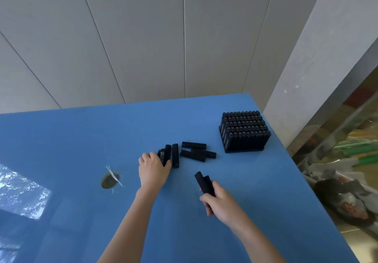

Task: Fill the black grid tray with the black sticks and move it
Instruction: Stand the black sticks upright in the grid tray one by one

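Nearest the camera, a person's right hand (pixel 222 201) is curled around a pair of black sticks (pixel 204 184). It grips them by their near ends, side by side, so the far ends jut out towards the work ahead, a hold that looks suited to carrying both at once.

A little farther and to the left, the left hand (pixel 153 170) rests on the blue table (pixel 255 201). Its fingers are closed over a bunch of sticks (pixel 164 156) lying parallel, apparently gathering them into one handful; another stick lies just beside the bunch on its right. Left of that hand, a round hole (pixel 110 179) marks the tabletop.

Beyond the hands, a few loose sticks (pixel 196 152) lie flat and crossed, touching one another, near the middle of the table.

At the far right corner stands the black grid tray (pixel 244 150), well apart from both hands. Sticks stand upright in its rows, and no vacant cell can be made out from this angle. A panelled wall (pixel 143 47) rises behind.
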{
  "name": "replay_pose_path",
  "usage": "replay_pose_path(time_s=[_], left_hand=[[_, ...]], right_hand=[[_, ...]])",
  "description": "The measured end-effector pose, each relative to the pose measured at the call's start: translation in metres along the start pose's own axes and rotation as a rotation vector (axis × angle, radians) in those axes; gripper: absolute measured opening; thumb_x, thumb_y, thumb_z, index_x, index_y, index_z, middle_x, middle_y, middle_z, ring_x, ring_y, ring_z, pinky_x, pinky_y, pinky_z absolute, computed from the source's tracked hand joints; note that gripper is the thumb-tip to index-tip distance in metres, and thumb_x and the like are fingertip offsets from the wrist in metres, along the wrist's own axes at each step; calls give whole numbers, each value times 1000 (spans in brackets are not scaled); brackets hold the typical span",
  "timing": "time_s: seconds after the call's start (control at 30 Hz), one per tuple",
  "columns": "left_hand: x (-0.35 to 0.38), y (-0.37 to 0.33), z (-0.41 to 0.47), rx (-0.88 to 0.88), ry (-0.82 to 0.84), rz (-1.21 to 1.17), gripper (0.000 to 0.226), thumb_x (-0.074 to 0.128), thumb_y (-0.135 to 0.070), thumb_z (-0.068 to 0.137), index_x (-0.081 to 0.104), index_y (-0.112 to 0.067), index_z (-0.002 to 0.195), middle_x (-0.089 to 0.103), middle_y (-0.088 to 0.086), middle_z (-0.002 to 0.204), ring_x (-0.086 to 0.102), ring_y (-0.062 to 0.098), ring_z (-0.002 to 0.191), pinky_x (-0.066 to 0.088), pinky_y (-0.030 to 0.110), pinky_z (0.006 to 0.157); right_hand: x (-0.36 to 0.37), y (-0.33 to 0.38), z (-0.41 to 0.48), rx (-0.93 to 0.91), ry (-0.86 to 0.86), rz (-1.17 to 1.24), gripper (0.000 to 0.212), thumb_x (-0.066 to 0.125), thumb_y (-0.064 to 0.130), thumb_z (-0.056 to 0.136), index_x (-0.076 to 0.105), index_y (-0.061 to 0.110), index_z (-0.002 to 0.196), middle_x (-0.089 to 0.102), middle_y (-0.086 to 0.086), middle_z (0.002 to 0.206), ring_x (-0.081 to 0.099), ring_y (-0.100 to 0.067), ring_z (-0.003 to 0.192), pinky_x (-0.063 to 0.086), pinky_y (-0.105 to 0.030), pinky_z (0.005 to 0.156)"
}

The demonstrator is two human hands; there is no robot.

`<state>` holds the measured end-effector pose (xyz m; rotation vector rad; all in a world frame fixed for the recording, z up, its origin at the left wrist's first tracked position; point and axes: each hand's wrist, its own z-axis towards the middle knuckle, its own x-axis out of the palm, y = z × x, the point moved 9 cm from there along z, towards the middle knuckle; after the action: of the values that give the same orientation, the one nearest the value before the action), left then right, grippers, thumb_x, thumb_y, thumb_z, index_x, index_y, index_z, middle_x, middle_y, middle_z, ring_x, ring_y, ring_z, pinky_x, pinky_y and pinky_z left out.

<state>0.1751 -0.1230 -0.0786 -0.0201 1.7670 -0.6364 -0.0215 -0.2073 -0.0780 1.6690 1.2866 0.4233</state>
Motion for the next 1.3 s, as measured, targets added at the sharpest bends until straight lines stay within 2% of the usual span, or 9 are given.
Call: replay_pose_path(time_s=[0.17,0.23,0.3,0.4,0.53,0.63,0.83,1.07,1.3], left_hand=[[4,0,1,-58,41,126,29,54,-24,88,44,-2,105,50,13,107,47,29,103,38,29,71],[-1,2,2,-90,69,118,21,56,-22,84,43,-6,86,49,6,86,48,27,87,36,27,59],[-8,5,-1,-94,66,48,26,56,-20,82,35,-11,69,42,2,68,44,23,71,29,25,48],[-13,26,-21,-159,46,-286,26,58,-24,79,37,-12,69,42,2,67,40,19,61,30,27,49],[-22,69,-76,-337,-37,-810,25,60,-26,62,44,-8,71,44,6,63,43,22,54,34,28,51],[-30,109,-120,-445,-141,-1075,26,71,-11,75,45,-8,71,46,8,59,42,20,47,33,28,50],[-62,187,-191,-513,-279,-1408,6,60,-7,87,56,-3,85,50,8,64,50,18,52,41,29,56],[-109,281,-259,-518,-415,-1463,14,64,-12,84,51,-9,81,47,-1,54,46,15,48,33,29,56],[-164,383,-325,-480,-440,-1395,24,66,-15,83,45,-7,73,42,0,52,41,18,47,31,28,54]], right_hand=[[-11,-2,-4,-8,-18,226,9,49,10,88,54,11,95,47,4,64,46,-8,51,43,-13,55],[-12,-1,-5,-13,-6,265,7,50,10,88,54,13,93,47,3,64,46,-9,52,43,-13,55],[-12,0,-6,-29,9,285,4,51,13,89,54,13,86,47,2,66,46,-10,53,42,-14,56],[-9,6,-8,-76,16,318,17,52,27,92,50,15,79,45,2,66,41,-10,53,37,-16,57],[20,20,-8,-58,127,537,23,43,28,96,55,10,90,44,3,58,36,-13,48,31,-24,58],[62,38,-11,-7,267,679,24,37,22,96,55,5,93,46,0,57,37,-15,47,31,-26,58],[154,67,-39,47,496,736,23,40,16,96,58,4,102,55,-5,70,46,-15,55,38,-25,58],[274,82,-97,57,629,632,21,41,14,97,57,3,104,56,-5,75,46,-16,68,38,-26,61],[419,80,-172,3,682,465,22,45,19,95,61,5,101,64,0,78,51,-12,72,41,-25,66]])
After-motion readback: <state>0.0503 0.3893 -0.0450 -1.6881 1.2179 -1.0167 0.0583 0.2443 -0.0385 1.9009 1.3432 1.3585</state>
